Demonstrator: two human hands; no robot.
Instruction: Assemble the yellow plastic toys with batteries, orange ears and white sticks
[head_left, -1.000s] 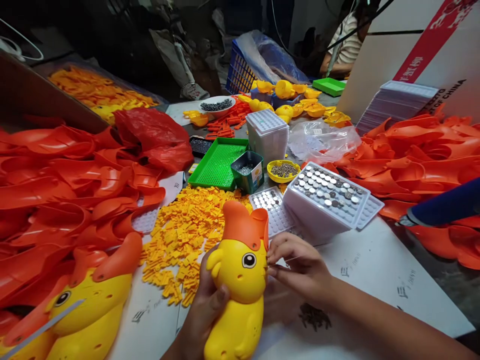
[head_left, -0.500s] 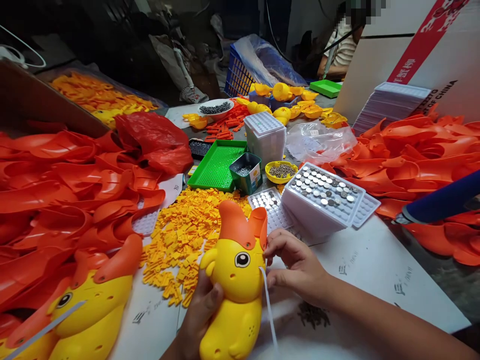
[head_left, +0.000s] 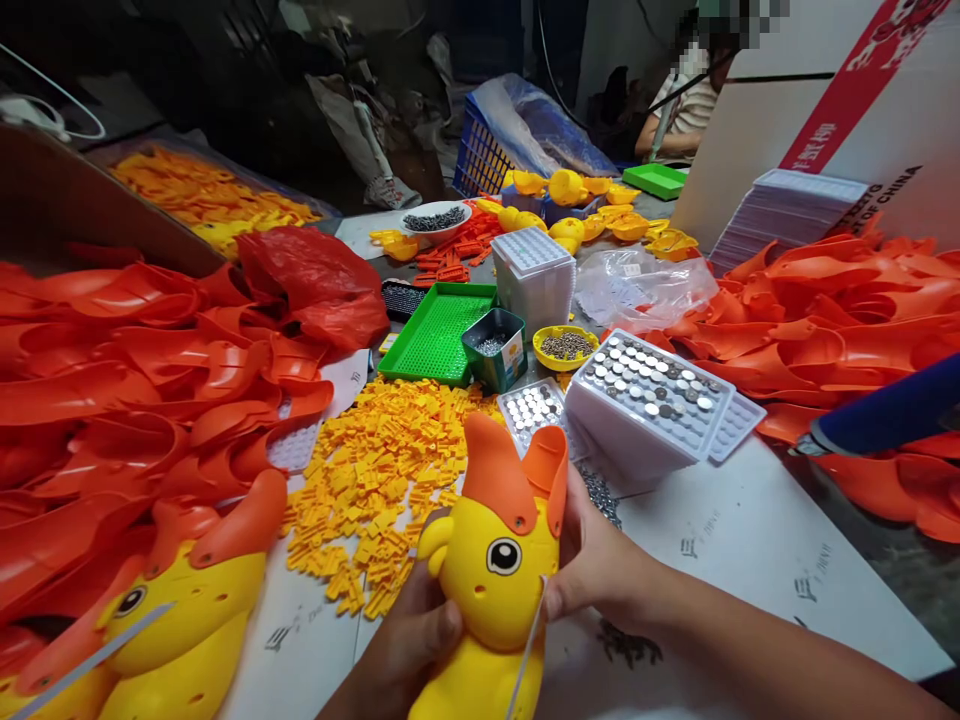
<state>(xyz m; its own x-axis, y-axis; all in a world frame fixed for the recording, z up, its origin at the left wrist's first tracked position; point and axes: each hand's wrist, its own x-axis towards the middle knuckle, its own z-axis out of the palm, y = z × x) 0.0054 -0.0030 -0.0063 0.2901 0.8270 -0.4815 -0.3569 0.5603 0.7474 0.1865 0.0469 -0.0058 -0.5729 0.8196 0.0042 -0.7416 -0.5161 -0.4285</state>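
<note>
The left hand (head_left: 411,638) and the right hand (head_left: 596,570) are being curled in opposing grips; the right forearm (head_left: 757,640) is being slanted in from the lower right.

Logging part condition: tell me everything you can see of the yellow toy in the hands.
The yellow toy looks like smooth plastic, rounded, with a black-and-white eye, a small hole below it and a stubby nub at one side. Two orange pieces rise from its top. A thin white strip hangs from its face. It is held roughly upright, the left hand and right hand gripping opposite sides. The frame cuts off its bottom.
</note>
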